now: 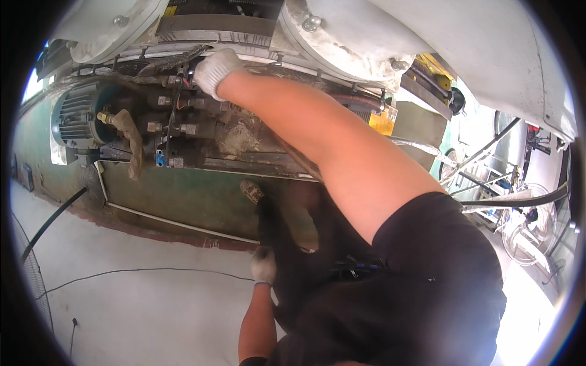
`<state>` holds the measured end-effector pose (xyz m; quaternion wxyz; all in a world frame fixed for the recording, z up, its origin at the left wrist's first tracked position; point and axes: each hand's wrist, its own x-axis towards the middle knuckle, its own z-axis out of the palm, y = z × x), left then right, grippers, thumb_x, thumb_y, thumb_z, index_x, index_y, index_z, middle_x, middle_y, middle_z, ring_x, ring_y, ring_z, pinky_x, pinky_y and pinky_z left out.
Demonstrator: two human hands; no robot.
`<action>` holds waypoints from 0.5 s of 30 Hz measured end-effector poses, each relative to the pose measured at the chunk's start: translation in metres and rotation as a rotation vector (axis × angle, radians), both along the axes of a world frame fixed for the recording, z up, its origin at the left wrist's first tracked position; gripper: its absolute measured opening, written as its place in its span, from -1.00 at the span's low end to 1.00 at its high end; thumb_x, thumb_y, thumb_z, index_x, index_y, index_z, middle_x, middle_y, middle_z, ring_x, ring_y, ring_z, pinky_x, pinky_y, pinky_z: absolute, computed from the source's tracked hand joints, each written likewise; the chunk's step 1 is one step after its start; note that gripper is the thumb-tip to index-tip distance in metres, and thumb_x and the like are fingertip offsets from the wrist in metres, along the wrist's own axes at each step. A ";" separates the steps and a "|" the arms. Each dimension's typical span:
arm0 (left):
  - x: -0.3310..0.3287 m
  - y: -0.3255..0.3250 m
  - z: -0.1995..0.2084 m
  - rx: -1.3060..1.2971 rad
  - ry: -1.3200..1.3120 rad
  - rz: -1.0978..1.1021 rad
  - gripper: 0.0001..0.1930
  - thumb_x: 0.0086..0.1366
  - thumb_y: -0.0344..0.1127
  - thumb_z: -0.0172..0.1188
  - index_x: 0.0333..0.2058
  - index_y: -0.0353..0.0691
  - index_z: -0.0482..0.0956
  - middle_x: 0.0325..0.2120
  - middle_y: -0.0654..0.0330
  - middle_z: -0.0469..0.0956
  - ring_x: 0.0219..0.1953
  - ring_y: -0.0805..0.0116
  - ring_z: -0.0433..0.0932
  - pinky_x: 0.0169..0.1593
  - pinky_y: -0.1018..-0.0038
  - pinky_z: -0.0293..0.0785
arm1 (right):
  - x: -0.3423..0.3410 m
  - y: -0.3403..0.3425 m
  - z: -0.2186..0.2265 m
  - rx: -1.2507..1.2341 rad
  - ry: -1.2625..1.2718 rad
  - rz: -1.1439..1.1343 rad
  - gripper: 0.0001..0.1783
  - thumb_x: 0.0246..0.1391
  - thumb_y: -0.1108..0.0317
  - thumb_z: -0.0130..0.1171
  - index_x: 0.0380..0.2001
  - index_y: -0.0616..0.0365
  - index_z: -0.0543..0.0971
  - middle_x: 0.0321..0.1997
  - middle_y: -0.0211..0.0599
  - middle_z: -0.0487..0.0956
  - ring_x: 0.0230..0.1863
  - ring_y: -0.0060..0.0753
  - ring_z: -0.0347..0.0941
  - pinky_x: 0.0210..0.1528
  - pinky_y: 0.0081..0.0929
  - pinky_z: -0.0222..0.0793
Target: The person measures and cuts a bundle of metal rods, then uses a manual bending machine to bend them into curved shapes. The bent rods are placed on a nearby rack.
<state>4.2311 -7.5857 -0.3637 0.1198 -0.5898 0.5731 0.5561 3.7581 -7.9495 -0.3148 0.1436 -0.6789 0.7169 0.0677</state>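
Observation:
My right arm reaches across to the far left, and my right hand (217, 70), in a white knitted glove, is at the upper row of hydraulic fittings (174, 81). Its fingers look curled beside a thin dark cable (178, 97), and what they hold is hidden. Below, my left hand (264, 266), also gloved, hangs low against my dark trouser leg, away from the machine; its fingers are not clear. More metal pipe fittings (189, 129) and a blue valve part (160, 158) sit under my right hand on the grimy machine.
A ribbed green electric motor (79, 116) stands left of the fittings, with a cloth-wrapped hose (129, 143) hanging beside it. Large white flanged housings (354, 36) overhang the work. A dark cable (146, 269) crosses the pale floor. A fan (530, 222) stands at the right.

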 end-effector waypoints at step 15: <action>0.033 0.004 -0.013 -0.083 -0.029 -0.063 -0.84 0.37 -0.40 0.23 -0.15 -0.29 0.71 -0.24 -0.06 0.78 -0.12 0.01 0.77 0.05 0.20 0.64 | -0.040 0.146 0.101 -0.362 -0.583 -0.923 -0.50 0.58 0.13 0.09 -0.49 0.11 0.66 -0.60 -0.32 0.63 -0.66 -0.58 0.48 -0.56 -0.39 0.52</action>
